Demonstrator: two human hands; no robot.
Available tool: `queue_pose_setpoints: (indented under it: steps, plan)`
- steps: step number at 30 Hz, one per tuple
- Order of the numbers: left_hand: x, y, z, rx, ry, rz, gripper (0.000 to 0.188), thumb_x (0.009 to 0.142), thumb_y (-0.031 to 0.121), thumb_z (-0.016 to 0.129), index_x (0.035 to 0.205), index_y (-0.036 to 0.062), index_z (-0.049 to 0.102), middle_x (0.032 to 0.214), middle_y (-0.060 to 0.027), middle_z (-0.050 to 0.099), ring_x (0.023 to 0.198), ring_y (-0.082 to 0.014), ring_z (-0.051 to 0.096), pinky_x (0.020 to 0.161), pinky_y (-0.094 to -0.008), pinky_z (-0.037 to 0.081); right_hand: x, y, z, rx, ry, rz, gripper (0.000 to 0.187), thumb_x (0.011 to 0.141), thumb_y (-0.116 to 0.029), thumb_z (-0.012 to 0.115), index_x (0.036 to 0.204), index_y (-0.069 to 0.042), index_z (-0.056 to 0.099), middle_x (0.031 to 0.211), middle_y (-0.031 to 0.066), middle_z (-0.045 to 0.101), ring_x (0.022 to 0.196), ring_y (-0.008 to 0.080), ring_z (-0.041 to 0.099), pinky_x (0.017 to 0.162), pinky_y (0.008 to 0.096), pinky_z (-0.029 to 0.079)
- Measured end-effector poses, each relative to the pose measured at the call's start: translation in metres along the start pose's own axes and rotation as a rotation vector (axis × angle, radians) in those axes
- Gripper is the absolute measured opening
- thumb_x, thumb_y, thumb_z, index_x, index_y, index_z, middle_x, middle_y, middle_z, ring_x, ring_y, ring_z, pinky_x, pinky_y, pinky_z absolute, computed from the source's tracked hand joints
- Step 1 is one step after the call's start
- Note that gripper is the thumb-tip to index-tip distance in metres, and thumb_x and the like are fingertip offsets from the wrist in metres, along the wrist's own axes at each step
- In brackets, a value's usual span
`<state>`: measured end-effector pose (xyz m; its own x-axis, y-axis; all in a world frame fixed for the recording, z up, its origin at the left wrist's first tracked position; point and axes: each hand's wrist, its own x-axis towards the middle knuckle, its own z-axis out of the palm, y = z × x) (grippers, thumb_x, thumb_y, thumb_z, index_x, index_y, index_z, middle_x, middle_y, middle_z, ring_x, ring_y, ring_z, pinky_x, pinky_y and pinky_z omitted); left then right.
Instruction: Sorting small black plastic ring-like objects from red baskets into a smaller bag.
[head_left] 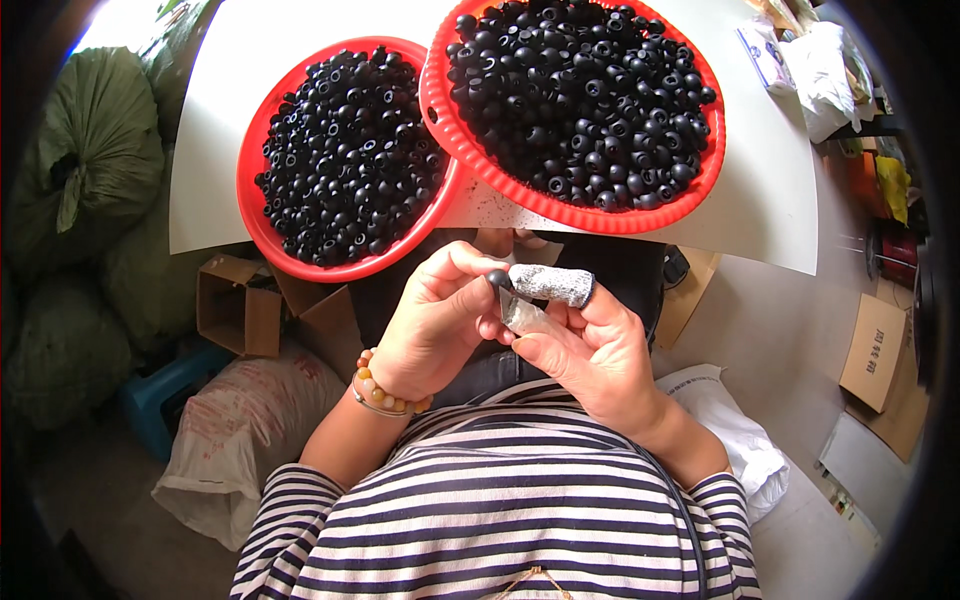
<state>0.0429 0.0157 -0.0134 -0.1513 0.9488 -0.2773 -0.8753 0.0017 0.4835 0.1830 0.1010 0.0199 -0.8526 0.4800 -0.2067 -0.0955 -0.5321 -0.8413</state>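
- Left hand: positioned in front of the body, near the lap. Thumb and index finger pinch a small black piece between their tips. The remaining fingers are curled and partly hidden.
- Black piece: located at the left fingertips, between the two hands and short of the table's near edge. Its visible surface is rounded.
- Right hand: faces the left hand. The index finger carries a grey knitted finger sleeve and points toward the black piece; contact cannot be confirmed. The thumb extends below it; the other fingers are bent.
- Pale translucent piece: situated between the right thumb and index finger, near the black piece. Whether the right fingers pinch it or wear it cannot be determined.
- Left wrist: fitted with a beaded bracelet.
- White table: supports two red basins beyond the hands.
- Smaller basin: placed on the left, filled with rounded black pieces.
- Larger basin: placed to the right, heaped with similar black parts. Its rim overlaps the smaller basin's rim in view.
- Open cardboard box: located left of the hands, below table level.
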Motion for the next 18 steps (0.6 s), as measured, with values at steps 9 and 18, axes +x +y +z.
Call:
queue_pose_setpoints:
  steps: [9, 18]
  plan:
    - [0.0001, 0.0004, 0.0021, -0.024, 0.011, -0.003, 0.008, 0.086, 0.008, 0.051, 0.094, 0.0052, 0.052, 0.083, -0.0051, 0.056, 0.064, -0.008, 0.051, 0.062, -0.0245, 0.048, 0.0002, 0.0006, 0.0009, 0.013, 0.013, -0.001, 0.035, 0.082, 0.003, 0.054, 0.116, 0.002, 0.044, 0.104, 0.0088, 0.057, 0.094, 0.0116, 0.055, 0.086, 0.0251, 0.042]
    - [0.0006, -0.002, -0.0002, -0.05, 0.005, -0.009, 0.008, 0.087, 0.007, 0.05, 0.095, 0.0064, 0.051, 0.086, -0.0061, 0.056, 0.064, -0.0081, 0.052, 0.063, -0.0261, 0.05, -0.0002, 0.0029, -0.0005, 0.021, 0.009, -0.007, 0.035, 0.083, 0.003, 0.053, 0.116, 0.002, 0.044, 0.104, 0.0085, 0.057, 0.094, 0.0116, 0.055, 0.086, 0.0253, 0.042]
